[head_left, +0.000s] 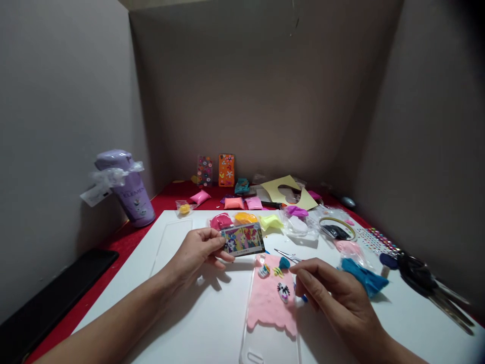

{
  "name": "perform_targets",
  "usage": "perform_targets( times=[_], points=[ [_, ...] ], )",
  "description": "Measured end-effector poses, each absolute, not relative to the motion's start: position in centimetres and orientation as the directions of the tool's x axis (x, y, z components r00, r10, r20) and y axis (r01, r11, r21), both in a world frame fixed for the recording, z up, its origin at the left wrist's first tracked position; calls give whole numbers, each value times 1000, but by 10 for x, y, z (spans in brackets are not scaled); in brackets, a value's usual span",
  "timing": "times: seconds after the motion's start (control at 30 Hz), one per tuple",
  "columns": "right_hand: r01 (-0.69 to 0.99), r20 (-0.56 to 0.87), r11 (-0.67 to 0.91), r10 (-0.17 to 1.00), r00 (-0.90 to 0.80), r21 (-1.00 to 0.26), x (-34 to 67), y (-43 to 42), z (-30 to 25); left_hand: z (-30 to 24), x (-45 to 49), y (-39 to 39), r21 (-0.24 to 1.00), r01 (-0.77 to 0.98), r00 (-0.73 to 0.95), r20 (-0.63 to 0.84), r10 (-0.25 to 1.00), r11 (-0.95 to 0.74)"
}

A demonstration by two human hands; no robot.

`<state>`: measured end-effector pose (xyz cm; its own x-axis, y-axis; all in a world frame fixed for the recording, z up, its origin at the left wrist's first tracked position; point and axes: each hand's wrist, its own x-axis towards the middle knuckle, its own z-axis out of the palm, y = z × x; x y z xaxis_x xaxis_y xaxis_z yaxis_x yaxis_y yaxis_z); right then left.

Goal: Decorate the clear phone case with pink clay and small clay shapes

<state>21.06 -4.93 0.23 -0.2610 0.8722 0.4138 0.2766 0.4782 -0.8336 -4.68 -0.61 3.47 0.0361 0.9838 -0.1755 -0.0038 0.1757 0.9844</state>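
Observation:
My left hand (pixel 202 246) grips a small picture card (pixel 244 238) by its left edge, between thumb and fingers. Colourful cartoon ponies are printed on the card, which is tilted up above the white board. Below it lies a clear phone case (pixel 271 345), its upper part covered with pink clay (pixel 267 309). Small clay figures sit on the pink layer, among them a white one with black lines (pixel 283 291), a yellow striped one (pixel 278 272) and a dark blue lump (pixel 284 263). My right hand (pixel 333 290) is closed at the case's right edge; what its fingertips hold is hidden.
Scissors (pixel 286 255) lie behind my right hand. Clay packets, including a yellow one (pixel 271 221) and a blue one (pixel 366 277), surround the white board (pixel 125 313). A roll of tape (pixel 354 231), larger scissors (pixel 428 283), a purple tumbler (pixel 132 194) and decorated cases (pixel 226 170) stand or lie around.

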Motion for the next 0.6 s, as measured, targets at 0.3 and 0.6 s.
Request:
perform_targets(
  times=[0.3, 0.6],
  points=[
    [319, 458, 533, 843, -282, -784, 212, -50, 3, 35, -47, -6, 987, 7, 67, -161, 985, 161],
    [308, 489, 573, 815, -311, -760, 212, -49, 0, 36, -46, -8, 988, -7, 75, -156, 985, 157]
  ],
)
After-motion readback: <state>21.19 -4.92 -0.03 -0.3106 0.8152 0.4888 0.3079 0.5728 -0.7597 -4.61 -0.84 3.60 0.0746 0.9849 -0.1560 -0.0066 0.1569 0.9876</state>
